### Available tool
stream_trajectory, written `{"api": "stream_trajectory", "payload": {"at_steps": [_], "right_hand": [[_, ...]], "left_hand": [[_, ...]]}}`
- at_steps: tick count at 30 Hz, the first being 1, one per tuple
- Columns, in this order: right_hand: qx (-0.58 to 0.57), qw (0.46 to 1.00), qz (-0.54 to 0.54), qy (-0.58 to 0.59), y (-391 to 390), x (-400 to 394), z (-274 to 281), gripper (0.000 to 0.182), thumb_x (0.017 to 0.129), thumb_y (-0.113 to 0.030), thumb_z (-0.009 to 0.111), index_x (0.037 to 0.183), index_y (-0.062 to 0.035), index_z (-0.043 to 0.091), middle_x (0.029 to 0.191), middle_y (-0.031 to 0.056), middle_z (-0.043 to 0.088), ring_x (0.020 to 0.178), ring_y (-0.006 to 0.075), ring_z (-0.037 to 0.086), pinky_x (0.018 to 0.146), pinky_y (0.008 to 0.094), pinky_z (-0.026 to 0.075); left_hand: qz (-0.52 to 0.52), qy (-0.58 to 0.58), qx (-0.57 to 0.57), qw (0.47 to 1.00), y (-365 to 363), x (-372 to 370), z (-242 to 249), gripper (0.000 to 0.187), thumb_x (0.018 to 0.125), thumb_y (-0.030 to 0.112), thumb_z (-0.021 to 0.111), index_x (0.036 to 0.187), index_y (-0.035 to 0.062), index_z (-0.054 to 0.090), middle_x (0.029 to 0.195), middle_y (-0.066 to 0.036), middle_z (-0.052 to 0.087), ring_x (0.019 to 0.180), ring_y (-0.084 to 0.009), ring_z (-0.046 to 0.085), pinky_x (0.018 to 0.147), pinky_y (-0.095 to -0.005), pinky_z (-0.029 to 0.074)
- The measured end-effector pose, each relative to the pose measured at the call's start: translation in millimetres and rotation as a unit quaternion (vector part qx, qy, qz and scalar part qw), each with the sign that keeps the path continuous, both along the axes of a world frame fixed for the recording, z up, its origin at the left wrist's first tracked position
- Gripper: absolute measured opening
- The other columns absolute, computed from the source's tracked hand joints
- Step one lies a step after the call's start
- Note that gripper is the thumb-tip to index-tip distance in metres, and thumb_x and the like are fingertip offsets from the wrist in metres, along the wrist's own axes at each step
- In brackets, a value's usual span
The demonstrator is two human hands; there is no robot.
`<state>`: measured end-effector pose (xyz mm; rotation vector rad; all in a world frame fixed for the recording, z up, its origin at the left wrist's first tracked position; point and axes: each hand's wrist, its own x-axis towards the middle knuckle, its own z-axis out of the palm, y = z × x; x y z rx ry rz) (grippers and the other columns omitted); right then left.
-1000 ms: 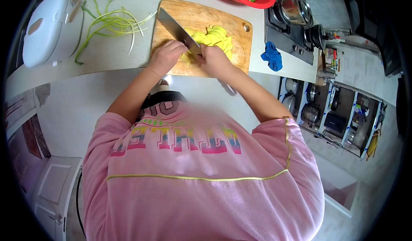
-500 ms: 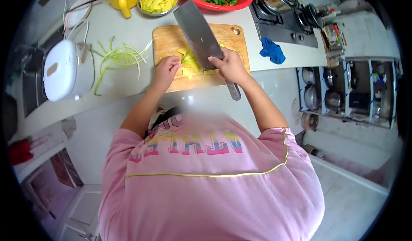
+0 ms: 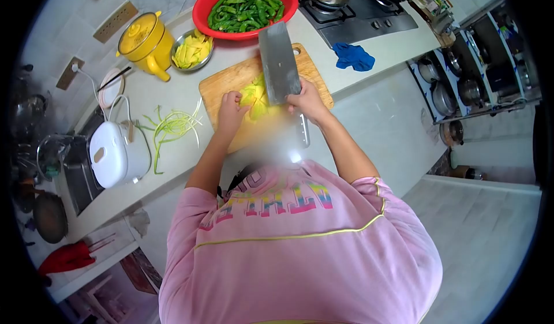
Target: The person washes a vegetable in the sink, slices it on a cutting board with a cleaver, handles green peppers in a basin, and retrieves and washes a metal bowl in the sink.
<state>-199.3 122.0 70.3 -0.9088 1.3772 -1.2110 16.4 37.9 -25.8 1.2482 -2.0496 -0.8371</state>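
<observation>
My right hand point(image 3: 310, 100) is closed round the handle of a broad-bladed cleaver point(image 3: 279, 58). The blade points away from me over the wooden cutting board point(image 3: 214, 87), along the right side of a loose pile of yellow vegetable slices point(image 3: 253, 96). Against the pile's left edge rests my left hand point(image 3: 232, 116), its fingers bent and thumb apart, touching the slices without gripping any that I can see. A blurred patch covers the board's near edge.
Behind the board stand a steel bowl point(image 3: 207, 60) of yellow slices, a red basin point(image 3: 199, 11) of green peppers and a yellow pot point(image 3: 144, 44). Pale green peelings point(image 3: 173, 123) and a white appliance point(image 3: 112, 156) are at left; a blue cloth point(image 3: 353, 57) and stove point(image 3: 375, 27) at right.
The camera view has tilted and turned, showing more of the wall and counter. The cleaver has come down closer to the slices, and my left fingers have moved in against the pile.
</observation>
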Motion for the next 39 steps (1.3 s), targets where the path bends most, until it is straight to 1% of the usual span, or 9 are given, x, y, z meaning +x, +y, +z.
{"api": "stream_trajectory", "payload": {"at_steps": [2, 6, 10, 13, 21, 24, 30, 33, 39], "right_hand": [[-0.004, 1.0, 0.023, -0.001, 4, -2, -7, 0.029, 0.077, 0.002, 0.054, 0.105, 0.0002, 0.055, 0.07, 0.008, 0.058, 0.056, 0.0123, 0.058, 0.051, 0.0264, 0.048], [-0.054, 0.953, 0.043, 0.295, 7, -4, -25, 0.032, 0.077, -0.007, 0.058, 0.108, -0.0147, 0.064, 0.089, 0.0114, 0.064, 0.077, 0.0229, 0.062, 0.068, 0.0324, 0.05], [-0.336, 0.758, -0.038, 0.557, 6, -3, -30, 0.025, 0.074, -0.01, 0.059, 0.098, -0.0123, 0.064, 0.095, 0.0083, 0.062, 0.078, 0.024, 0.062, 0.068, 0.0337, 0.05], [-0.373, 0.671, -0.007, 0.641, 7, -9, -34, 0.015, 0.071, -0.011, 0.057, 0.085, -0.009, 0.057, 0.092, 0.006, 0.06, 0.075, 0.0209, 0.061, 0.064, 0.0313, 0.05], [-0.393, 0.643, -0.003, 0.658, 12, -27, -35, 0.012, 0.069, -0.013, 0.056, 0.078, -0.0103, 0.05, 0.084, 0.0042, 0.054, 0.071, 0.0178, 0.059, 0.061, 0.0295, 0.048], [-0.393, 0.632, 0.008, 0.668, 16, -35, -35, 0.012, 0.068, -0.014, 0.057, 0.078, -0.0109, 0.05, 0.083, 0.0039, 0.053, 0.069, 0.0176, 0.057, 0.059, 0.0293, 0.047], [-0.412, 0.61, 0.083, 0.672, 27, -37, -23, 0.014, 0.067, -0.015, 0.057, 0.078, -0.0106, 0.05, 0.085, 0.0043, 0.053, 0.068, 0.0169, 0.056, 0.057, 0.0297, 0.048], [-0.418, 0.593, 0.092, 0.683, 31, -35, -18, 0.014, 0.068, -0.015, 0.056, 0.079, -0.0104, 0.05, 0.087, 0.0046, 0.054, 0.068, 0.0173, 0.056, 0.058, 0.0294, 0.048], [-0.398, 0.625, 0.067, 0.668, 47, -47, -22, 0.014, 0.068, -0.013, 0.057, 0.082, -0.0105, 0.054, 0.086, 0.0032, 0.056, 0.068, 0.0178, 0.057, 0.059, 0.0292, 0.047]], "left_hand": [[-0.011, 0.003, 0.007, 1.0, 2, 7, 8, 0.044, 0.067, 0.011, 0.078, 0.103, 0.0038, 0.052, 0.093, -0.01, 0.05, 0.062, -0.016, 0.05, 0.059, -0.0274, 0.045], [-0.065, -0.019, -0.014, 0.998, 14, 24, 10, 0.046, 0.066, 0.014, 0.079, 0.102, 0.0046, 0.052, 0.094, -0.01, 0.051, 0.063, -0.017, 0.051, 0.06, -0.0287, 0.046], [-0.138, -0.118, -0.063, 0.981, 40, 14, 4, 0.048, 0.065, 0.02, 0.08, 0.1, 0.0026, 0.053, 0.094, -0.011, 0.053, 0.066, -0.0208, 0.054, 0.062, -0.0325, 0.047], [-0.11, -0.108, -0.081, 0.985, 38, 4, 13, 0.047, 0.067, 0.021, 0.078, 0.102, 0.0017, 0.053, 0.089, -0.012, 0.056, 0.065, -0.0216, 0.054, 0.062, -0.0335, 0.046], [0.03, -0.135, 0.042, 0.989, 15, 32, 20, 0.022, 0.08, 0.017, 0.064, 0.095, 0.0014, 0.059, 0.091, -0.015, 0.061, 0.078, -0.0298, 0.058, 0.068, -0.0382, 0.046], [0.129, -0.015, 0.114, 0.985, -18, 79, 5, 0.021, 0.079, 0.019, 0.066, 0.093, 0.0045, 0.061, 0.097, -0.015, 0.061, 0.087, -0.0271, 0.06, 0.07, -0.0366, 0.048], [-0.07, -0.027, -0.021, 0.997, -10, -5, 78, 0.036, 0.071, 0.025, 0.075, 0.099, 0.0044, 0.063, 0.094, -0.013, 0.061, 0.085, -0.0246, 0.06, 0.075, -0.0322, 0.048], [-0.141, -0.116, 0.074, 0.98, -15, -25, 79, 0.036, 0.07, 0.024, 0.075, 0.099, 0.0047, 0.063, 0.091, -0.012, 0.063, 0.084, -0.0253, 0.06, 0.076, -0.0318, 0.048], [-0.083, -0.067, 0.119, 0.987, -32, -25, 54, 0.027, 0.074, 0.02, 0.074, 0.093, 0.0038, 0.063, 0.079, -0.004, 0.062, 0.071, -0.0115, 0.055, 0.067, -0.0264, 0.045]]}}
